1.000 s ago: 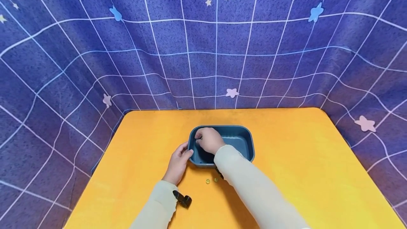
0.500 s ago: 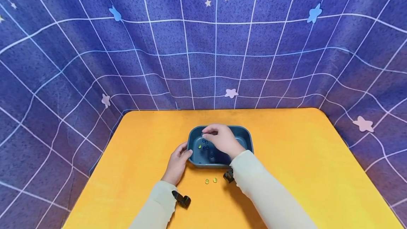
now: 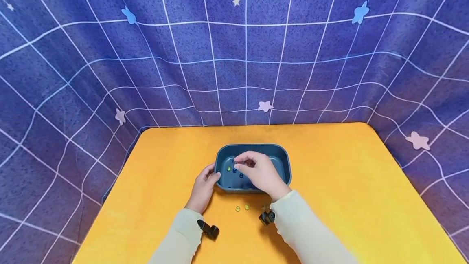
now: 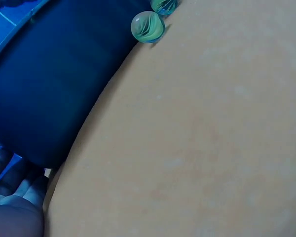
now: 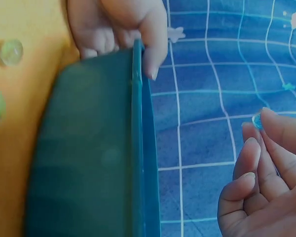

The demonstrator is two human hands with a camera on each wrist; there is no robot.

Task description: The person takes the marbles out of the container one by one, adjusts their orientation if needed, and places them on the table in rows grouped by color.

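Observation:
A dark blue-green rectangular bin [image 3: 272, 150] stands on the table. My left hand [image 3: 200, 190] holds its left end, thumb over the rim and fingers against the outside, as the right wrist view also shows. Over the bin is my right hand [image 3: 261, 172], pinching a clear bluish marble [image 5: 257, 120] between thumb and fingertip. Several dark blue marbles [image 3: 241, 175] and a yellow-green marble [image 3: 229, 169] lie on the bin's floor; the right hand hides part of it. In front of the bin, yellow-green marbles [image 3: 237, 209] rest on the table, appearing swirled glass [image 4: 148, 27] in the left wrist view.
The yellow tabletop [image 3: 329, 166] spreads around the bin. A blue curtain [image 3: 249, 72] with a grid and stars surrounds its back and sides. Black wrist cameras [image 3: 208, 229] sit at both cuffs.
My right hand has risen from the bin's left end and drawn back toward me, to the right, uncovering marbles on the bin's floor. The left hand keeps its hold on the rim.

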